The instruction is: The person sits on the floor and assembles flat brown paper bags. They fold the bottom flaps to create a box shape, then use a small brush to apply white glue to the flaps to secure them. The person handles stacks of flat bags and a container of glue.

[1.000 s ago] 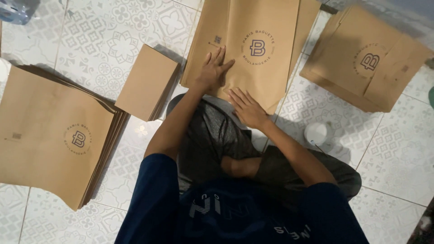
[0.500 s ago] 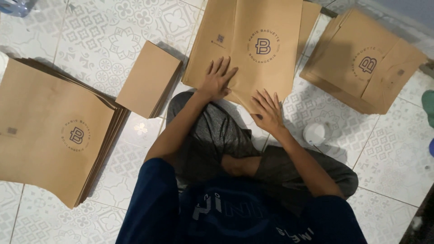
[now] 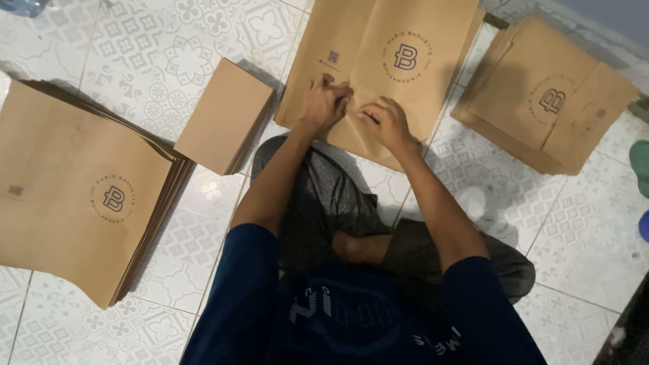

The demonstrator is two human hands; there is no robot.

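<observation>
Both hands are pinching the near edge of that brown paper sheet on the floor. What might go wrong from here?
1. The left hand and right hand grip the brown paper sheet close together, so the fold may come out skewed or the paper may tear.
2. The sheet overhangs the person's knee; the uneven support could crease it.
3. The small stack of cards lies close by the left forearm and may get nudged.
</observation>
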